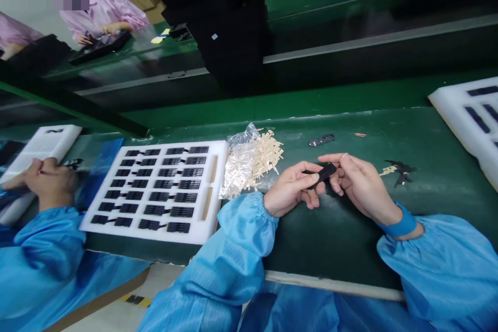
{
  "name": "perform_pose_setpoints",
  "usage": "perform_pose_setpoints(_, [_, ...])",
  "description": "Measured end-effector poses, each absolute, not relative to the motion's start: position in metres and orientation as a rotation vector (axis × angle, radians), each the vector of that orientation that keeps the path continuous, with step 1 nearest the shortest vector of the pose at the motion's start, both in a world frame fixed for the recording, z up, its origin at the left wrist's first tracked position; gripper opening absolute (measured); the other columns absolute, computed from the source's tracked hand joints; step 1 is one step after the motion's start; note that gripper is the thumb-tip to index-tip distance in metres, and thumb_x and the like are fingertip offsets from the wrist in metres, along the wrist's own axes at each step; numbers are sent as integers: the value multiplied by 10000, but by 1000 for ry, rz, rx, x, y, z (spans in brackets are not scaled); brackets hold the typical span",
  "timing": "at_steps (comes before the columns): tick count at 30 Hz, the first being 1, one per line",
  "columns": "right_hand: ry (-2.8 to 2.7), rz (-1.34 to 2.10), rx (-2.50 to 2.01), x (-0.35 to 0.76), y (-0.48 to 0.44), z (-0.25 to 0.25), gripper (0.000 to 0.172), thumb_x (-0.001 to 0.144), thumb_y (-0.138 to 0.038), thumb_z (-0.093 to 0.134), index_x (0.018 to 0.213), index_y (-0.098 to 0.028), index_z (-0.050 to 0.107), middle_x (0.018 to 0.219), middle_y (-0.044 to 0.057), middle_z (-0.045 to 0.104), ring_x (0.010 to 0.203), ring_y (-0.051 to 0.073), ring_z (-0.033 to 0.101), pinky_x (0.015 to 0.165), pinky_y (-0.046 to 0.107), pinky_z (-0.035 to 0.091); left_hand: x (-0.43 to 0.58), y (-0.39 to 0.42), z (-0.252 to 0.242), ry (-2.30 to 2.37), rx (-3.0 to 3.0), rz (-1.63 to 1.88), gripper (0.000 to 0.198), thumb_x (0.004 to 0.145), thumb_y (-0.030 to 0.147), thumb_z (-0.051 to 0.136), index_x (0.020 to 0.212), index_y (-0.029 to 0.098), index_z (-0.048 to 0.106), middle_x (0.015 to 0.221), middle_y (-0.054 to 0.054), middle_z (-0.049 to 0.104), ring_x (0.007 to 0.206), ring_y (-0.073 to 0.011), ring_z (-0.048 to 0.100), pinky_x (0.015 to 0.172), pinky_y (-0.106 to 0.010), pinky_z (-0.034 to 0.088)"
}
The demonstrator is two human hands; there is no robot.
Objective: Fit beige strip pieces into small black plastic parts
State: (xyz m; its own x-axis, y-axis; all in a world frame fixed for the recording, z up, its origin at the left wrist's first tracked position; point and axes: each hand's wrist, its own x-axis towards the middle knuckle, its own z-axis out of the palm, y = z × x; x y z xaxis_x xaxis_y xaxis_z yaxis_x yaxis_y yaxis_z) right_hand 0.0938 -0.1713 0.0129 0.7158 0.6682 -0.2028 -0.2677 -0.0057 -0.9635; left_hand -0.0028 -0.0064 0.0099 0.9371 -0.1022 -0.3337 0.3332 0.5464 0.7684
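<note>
Fingers (330, 160) of both hands are closing on a black strip (323, 175), holding it just above the green workbench (338, 249), back from the front edge. The left hand (288, 190) is pinching the strip's lower end between thumb and curled fingers, while the right hand (360, 182) is nearly shut around its upper end. Blue sleeves (241, 238) are gathering at both wrists.

Just left of the left hand, a clear plastic bag (241, 166) is lying against a heap of beige strips (264, 155). Further left, a white foam tray (155, 236) is sitting near the front edge, carrying rows of black pieces (159, 197). Nearer the back edge, a small black part (321, 140) and a tan scrap (360, 135) are lying well apart. Right of the right hand, a black-and-beige tangle (397, 172) is resting on the surface, and a second foam tray (467, 109) is occupying the right end. At the far left, a co-worker's hand (46, 181) is resting beside another white tray (39, 150).
</note>
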Motion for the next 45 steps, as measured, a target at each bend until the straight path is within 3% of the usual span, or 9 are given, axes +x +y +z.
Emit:
perform_pose_setpoints(4, [-412, 892, -1548, 97, -173, 13, 447, 854, -586, 770, 926, -176, 608, 585, -47, 562, 436, 77, 438, 413, 204, 301, -1, 1, 8, 291, 1270, -198, 502, 882, 562, 720, 1116, 154, 542, 720, -7, 689, 517, -139, 676, 470, -206, 530])
perform_pose_setpoints(8, [-253, 826, -1381, 102, -171, 14, 376, 861, -511, 775, 883, -200, 564, 607, -60, 569, 406, 60, 411, 380, 192, 276, 7, 7, -4, 409, 1532, 69, 467, 1010, 599, 475, 1078, 152, 588, 755, -53, 707, 594, -149, 683, 546, -249, 550])
perform_pose_setpoints(12, [-97, 620, -1219, 100, -166, 14, 409, 861, -506, 742, 1115, -225, 587, 1019, 48, 727, 516, 93, 574, 426, 228, 427, 31, 8, -14, 291, 2046, 480, 300, 1051, 397, 482, 1173, 192, 665, 1164, -109, 715, 1097, -200, 678, 969, -355, 549])
perform_pose_setpoints(15, [-233, 720, -1335, 92, -163, 7, 500, 877, -545, 714, 1208, -188, 596, 945, 72, 735, 497, 116, 590, 412, 238, 420, 54, 7, -18, 82, 2367, 504, 309, 1022, 287, 549, 1300, 193, 646, 1343, -119, 644, 1285, -249, 561, 1134, -424, 424])
perform_pose_setpoints(19, [-521, 711, -1529, 83, -161, -2, 390, 941, -543, 637, 1030, -164, 660, 709, 12, 669, 453, 94, 510, 436, 233, 395, 67, 5, -20, 86, 2549, 474, 277, 1042, 269, 497, 1197, 170, 704, 1148, -117, 680, 1071, -249, 582, 983, -381, 465])
perform_pose_setpoints(22, [-675, 666, -1622, 84, -161, -1, 307, 974, -473, 606, 929, -175, 670, 660, 1, 651, 528, 115, 557, 520, 245, 439, 56, 2, -18, 70, 2572, 469, 319, 1072, 252, 402, 1173, 163, 691, 1070, -113, 678, 1011, -237, 584, 948, -366, 457])
perform_pose_setpoints(30, [-524, 215, -2002, 102, -216, 13, 268, 966, -447, 638, 981, -191, 717, 745, 20, 692, 615, 157, 609, 614, 292, 463, 3, -4, -14, 246, 2163, 353, 131, 1001, 247, 525, 1091, 192, 602, 989, -53, 693, 808, -149, 645, 785, -280, 507])
perform_pose_setpoints(36, [-624, -66, -2404, 97, -271, 7, 287, 940, -464, 681, 1017, -190, 723, 847, 48, 649, 647, 174, 552, 667, 333, 452, -1, -6, -12, 252, 1826, 213, 115, 1012, 285, 537, 1097, 208, 537, 1047, -64, 777, 922, -159, 741, 838, -277, 544])
perform_pose_setpoints(45, [-756, 79, -2476, 113, -267, 11, 228, 988, -413, 561, 908, -204, 605, 825, 56, 618, 611, 178, 524, 646, 337, 412, 1, -7, -9, 211, 1849, 227, 117, 1018, 268, 522, 1111, 207, 558, 1037, -56, 780, 933, -163, 748, 844, -280, 557])
